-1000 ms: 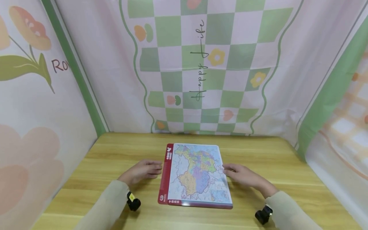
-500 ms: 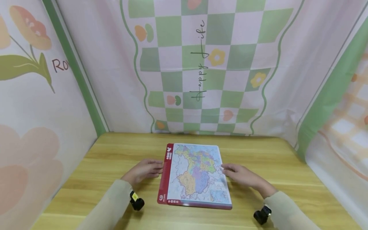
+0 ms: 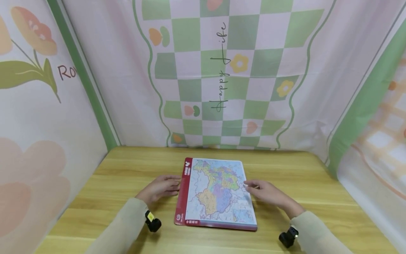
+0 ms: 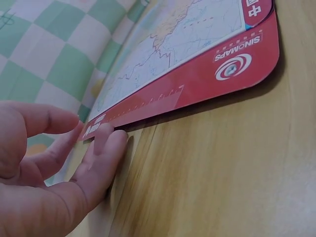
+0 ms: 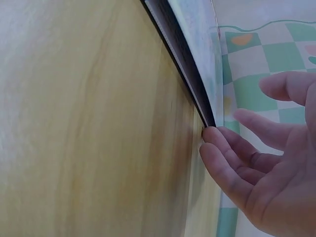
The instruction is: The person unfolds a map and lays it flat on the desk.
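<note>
A flat map board [image 3: 219, 194] with a red border lies on the table in the head view, its printing turned sideways. My left hand [image 3: 161, 188] is at the board's left edge; in the left wrist view its fingertips [image 4: 116, 138] touch or nearly touch the red margin [image 4: 197, 89], fingers loosely bent. On the opposite side, the fingers of my right hand [image 3: 266, 194] meet the right edge. The right wrist view shows those fingertips [image 5: 210, 133] against the board's dark edge [image 5: 185, 64], with thumb and other fingers spread. Neither hand is curled round the board.
A wood-grain table [image 3: 127, 169] carries the board. Patterned cloth [image 3: 247, 88] hangs behind it, with more cloth at the left [image 3: 41, 141] and right [image 3: 374, 151]. Small black cameras [image 3: 153, 223] sit on both wrists.
My left hand has moved a little right to the board's left edge. My right hand has shifted slightly left. The board has moved only a trace.
</note>
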The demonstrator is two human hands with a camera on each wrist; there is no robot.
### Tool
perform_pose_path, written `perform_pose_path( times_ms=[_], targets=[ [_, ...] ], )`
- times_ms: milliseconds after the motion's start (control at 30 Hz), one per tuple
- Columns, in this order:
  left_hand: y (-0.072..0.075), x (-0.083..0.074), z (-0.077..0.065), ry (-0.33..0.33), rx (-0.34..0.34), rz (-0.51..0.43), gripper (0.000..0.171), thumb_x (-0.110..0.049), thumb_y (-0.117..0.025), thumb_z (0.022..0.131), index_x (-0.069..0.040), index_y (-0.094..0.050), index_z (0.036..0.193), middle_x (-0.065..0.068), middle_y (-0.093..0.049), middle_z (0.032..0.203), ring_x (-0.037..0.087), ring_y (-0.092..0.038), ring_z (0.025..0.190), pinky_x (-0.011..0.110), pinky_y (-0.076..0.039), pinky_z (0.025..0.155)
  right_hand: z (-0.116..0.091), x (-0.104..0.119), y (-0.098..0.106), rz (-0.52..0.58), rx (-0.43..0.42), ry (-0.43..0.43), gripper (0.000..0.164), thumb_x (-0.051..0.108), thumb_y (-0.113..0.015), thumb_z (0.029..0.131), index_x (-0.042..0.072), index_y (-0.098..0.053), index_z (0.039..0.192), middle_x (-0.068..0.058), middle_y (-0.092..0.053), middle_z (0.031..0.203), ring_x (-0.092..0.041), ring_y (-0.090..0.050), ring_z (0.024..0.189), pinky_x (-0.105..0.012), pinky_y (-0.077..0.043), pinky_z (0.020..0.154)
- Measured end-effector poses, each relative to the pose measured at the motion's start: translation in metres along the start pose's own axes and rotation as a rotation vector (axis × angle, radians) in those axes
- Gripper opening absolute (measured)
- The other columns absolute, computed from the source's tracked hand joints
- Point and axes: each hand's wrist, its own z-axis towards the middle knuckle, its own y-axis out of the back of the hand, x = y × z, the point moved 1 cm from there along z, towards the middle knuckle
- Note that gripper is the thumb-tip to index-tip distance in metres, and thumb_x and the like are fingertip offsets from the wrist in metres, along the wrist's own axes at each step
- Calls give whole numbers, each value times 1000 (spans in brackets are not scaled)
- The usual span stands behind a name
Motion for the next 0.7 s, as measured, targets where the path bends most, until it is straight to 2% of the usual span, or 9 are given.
perform_pose_path(
  times_ms=[100,400,600,700],
  targets=[
    [-1,0,0,6,-18,-11,40,-9,-55,101,4,-51,139,19,-64,121,27,-66,104,39,-57,89,0,-1,0,5,-1,12,42,23,-57,102,-3,-58,136,-13,-64,121,-28,-59,108,-39,-54,83],
    [-5,-2,0,10,-49,-52,37,-3,-54,99,7,-53,135,23,-62,115,30,-65,100,40,-59,85,0,-1,2,27,-15,14,42,22,-60,102,-4,-59,134,-15,-63,122,-30,-62,108,-42,-55,82],
    [-8,-2,-3,-14,-44,-1,43,-5,-59,98,7,-50,138,20,-64,119,28,-67,103,39,-57,89,1,-5,2,145,-28,-43,44,19,-62,100,-6,-57,136,-15,-61,118,-22,-68,89,-36,-58,73],
    [-10,-2,-4,-28,-46,36,47,-8,-63,97,7,-48,140,18,-65,120,28,-67,105,39,-56,92,2,-5,3,165,-44,-51,46,18,-66,97,-6,-56,136,-15,-61,115,-22,-67,84,-34,-58,69]
  ],
)
